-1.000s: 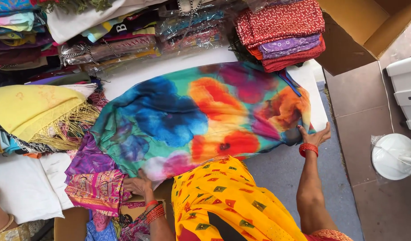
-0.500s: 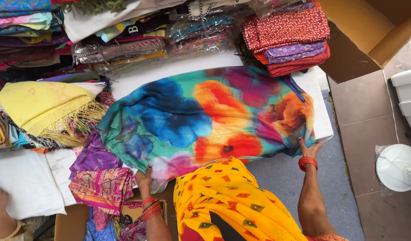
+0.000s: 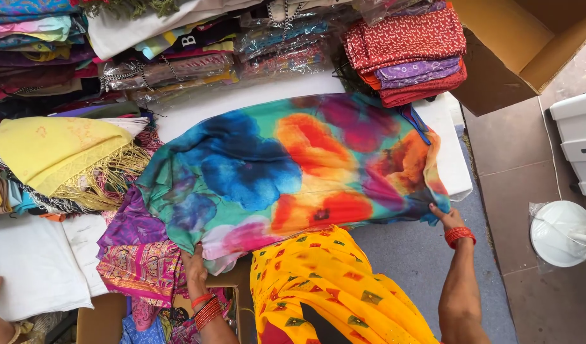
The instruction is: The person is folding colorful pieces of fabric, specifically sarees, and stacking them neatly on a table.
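At the far left I see a folded yellow fringed cloth [image 3: 57, 156] lying on the white table [image 3: 242, 102], near its left edge. My left hand [image 3: 194, 271] pinches the near left corner of the thin multicoloured floral scarf [image 3: 286, 165]; the fingers are curled shut on the fabric, though the cloth covers their tips. The scarf is sheer and soft, with blue blooms on its left half and orange, red and magenta ones toward the right on a teal ground. It lies spread flat across the middle of the table, its long axis running left to right. My right hand [image 3: 444, 216] closes on the scarf's near right corner at the table's right edge. My yellow patterned garment [image 3: 331, 286] hides the near edge of the table between my hands.
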